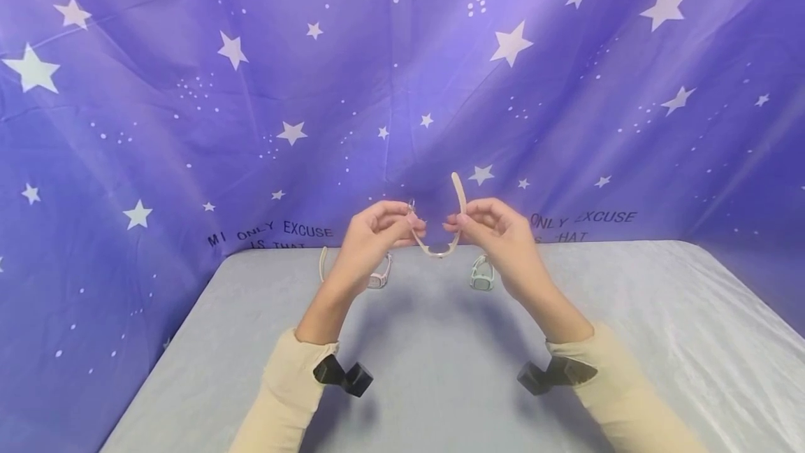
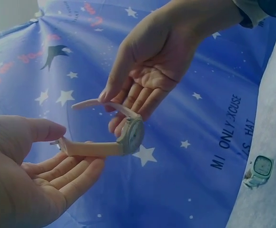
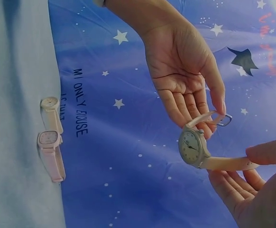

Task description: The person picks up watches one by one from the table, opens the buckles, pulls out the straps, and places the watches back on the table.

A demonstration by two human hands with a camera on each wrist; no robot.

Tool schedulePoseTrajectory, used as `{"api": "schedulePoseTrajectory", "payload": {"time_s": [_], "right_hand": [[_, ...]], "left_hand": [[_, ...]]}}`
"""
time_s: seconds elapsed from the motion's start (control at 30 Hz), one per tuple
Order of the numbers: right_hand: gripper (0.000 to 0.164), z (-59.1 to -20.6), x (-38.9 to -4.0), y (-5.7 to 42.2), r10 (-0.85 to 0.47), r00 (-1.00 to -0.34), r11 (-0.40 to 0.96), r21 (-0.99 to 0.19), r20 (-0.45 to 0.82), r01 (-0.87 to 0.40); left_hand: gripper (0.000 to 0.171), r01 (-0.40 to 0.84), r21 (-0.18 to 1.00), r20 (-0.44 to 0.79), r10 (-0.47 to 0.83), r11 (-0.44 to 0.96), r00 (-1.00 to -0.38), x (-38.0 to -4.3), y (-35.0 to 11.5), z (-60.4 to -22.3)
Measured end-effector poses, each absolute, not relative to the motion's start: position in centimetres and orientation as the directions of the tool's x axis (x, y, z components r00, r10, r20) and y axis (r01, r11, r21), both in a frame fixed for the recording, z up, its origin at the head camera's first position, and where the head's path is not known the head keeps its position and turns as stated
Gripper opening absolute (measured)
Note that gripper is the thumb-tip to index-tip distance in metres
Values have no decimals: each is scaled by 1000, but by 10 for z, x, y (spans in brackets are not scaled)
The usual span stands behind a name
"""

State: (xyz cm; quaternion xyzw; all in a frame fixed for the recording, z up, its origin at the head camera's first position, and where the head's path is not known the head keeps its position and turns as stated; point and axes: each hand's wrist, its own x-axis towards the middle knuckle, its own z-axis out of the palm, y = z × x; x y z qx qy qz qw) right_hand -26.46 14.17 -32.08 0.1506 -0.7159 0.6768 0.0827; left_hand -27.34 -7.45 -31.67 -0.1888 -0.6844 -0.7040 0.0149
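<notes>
A wristwatch (image 1: 440, 255) with a pale cream-pink strap hangs in a U between both hands, above the table, its strap unfastened. My left hand (image 1: 376, 238) pinches the buckle end of the strap between thumb and fingers. The free strap end is pinched by my right hand (image 1: 501, 240), with the tip sticking up past the thumb. In the right wrist view, the round dial (image 3: 190, 146) faces outward and the metal buckle (image 3: 225, 119) juts out beyond the left thumb. The left wrist view shows the watch case (image 2: 134, 135) side-on.
On the grey cloth-covered table (image 1: 434, 369) lie a pink watch (image 1: 379, 281), a pale green watch (image 1: 482, 277) and a cream watch (image 3: 49, 103), partly behind the left arm in the head view. A purple star-patterned curtain (image 1: 402, 75) hangs directly behind the table.
</notes>
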Motion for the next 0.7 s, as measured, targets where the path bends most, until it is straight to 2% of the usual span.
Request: {"api": "schedulePoseTrajectory", "payload": {"time_s": [0.27, 0.47, 0.7], "right_hand": [[17, -331, -282, 140, -137, -963, -96, -971, 233, -221], [21, -340, -303, 137, -158, -987, -157, -988, 16, 9], [31, -358, -329, 129, -172, -968, -202, -955, -185, 218]], "left_hand": [[32, 189, 979, 201, 240, -74, -950, -290, -74, -330], [37, 58, 996, 72, 258, -60, -963, -312, -75, -335], [45, -93, 995, -99, 247, 37, -964, -336, -74, -345]]}}
